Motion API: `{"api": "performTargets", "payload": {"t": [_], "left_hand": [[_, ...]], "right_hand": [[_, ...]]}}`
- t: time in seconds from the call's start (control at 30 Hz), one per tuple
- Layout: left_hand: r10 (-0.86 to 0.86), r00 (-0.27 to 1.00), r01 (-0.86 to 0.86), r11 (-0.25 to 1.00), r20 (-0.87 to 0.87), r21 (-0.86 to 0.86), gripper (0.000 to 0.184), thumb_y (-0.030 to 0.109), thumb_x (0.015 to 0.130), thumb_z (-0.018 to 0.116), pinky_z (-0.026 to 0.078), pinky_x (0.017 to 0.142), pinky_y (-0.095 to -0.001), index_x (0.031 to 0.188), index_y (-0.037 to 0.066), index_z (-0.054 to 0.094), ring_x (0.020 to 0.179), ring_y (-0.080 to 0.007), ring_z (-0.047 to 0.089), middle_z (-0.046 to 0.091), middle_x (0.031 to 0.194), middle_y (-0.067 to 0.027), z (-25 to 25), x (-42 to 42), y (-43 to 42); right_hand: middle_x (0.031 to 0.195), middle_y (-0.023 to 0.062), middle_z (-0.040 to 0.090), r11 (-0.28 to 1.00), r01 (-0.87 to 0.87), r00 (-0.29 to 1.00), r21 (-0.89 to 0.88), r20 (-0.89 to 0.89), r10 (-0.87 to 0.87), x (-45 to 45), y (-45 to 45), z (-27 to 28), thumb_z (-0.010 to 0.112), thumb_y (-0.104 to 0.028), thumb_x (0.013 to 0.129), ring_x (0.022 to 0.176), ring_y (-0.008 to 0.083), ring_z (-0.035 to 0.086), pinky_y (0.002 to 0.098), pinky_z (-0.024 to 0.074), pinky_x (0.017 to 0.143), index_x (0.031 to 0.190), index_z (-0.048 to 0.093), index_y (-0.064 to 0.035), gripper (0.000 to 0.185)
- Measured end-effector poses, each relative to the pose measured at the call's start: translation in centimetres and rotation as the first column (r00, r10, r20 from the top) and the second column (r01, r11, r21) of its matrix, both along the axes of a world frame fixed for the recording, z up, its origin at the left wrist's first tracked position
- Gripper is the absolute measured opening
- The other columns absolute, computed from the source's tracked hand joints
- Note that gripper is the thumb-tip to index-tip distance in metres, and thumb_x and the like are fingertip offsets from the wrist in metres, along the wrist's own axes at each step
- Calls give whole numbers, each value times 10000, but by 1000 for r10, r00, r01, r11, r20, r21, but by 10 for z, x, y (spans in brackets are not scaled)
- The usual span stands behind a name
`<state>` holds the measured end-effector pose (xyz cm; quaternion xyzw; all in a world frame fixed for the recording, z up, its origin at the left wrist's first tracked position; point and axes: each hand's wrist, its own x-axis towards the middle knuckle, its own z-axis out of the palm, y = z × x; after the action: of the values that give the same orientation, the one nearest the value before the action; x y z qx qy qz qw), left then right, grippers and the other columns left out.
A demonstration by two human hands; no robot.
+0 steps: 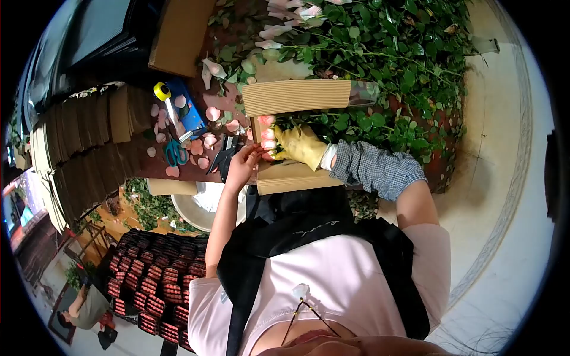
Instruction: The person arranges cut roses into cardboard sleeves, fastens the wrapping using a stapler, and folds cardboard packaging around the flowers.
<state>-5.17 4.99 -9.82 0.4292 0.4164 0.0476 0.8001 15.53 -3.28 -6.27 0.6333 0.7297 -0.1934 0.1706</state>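
Observation:
A row of pink roses (268, 135) lies between two pieces of corrugated cardboard, an upper one (297, 98) and a lower one (300, 178). My right hand (301, 146), in a yellow rubber glove, curls around the roses just below their heads; the stems are partly hidden behind it. From the left my bare left hand (242, 162) reaches in, fingers together, with its fingertips pinched at the petals of the lower roses. Right beside that hand lies a black tool (223, 155), possibly a stapler.
Leafy rose stems (386, 65) pile up at the upper right. Left are teal scissors (176, 153), a yellow tape measure or tape roll (161, 91), loose petals (212, 114) and stacked cardboard (83, 142). Bundled roses (154, 279) and another person (89, 305) are at lower left.

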Motion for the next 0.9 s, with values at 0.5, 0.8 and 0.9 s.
{"api": "performTargets", "payload": {"t": [0.5,0.8,0.9], "left_hand": [[-456,725,443,-266,-517,856,253,281,820,688,409,920,-413,996,101,667,1054,-284,521,569,1237,-79,35,31,23],[-467,778,409,-131,-421,903,274,283,805,734,448,871,-387,996,93,684,966,-256,585,609,1112,-87,39,32,22],[-333,941,116,496,65,860,144,100,807,745,504,764,-408,894,-3,694,832,-308,629,673,973,-127,19,22,26]], "right_hand": [[1039,208,664,994,72,973,81,-227,-52,18,-18,-18,610,-480,892,939,384,638,464,527,797,1487,293,-1,827],[1033,143,693,895,392,871,214,-401,-285,32,-12,-32,593,-347,930,872,336,671,442,542,731,1248,616,-116,393],[1095,108,683,870,477,770,125,-537,-345,31,-14,-35,657,-364,896,950,308,667,411,553,764,1256,611,-113,442]]}}
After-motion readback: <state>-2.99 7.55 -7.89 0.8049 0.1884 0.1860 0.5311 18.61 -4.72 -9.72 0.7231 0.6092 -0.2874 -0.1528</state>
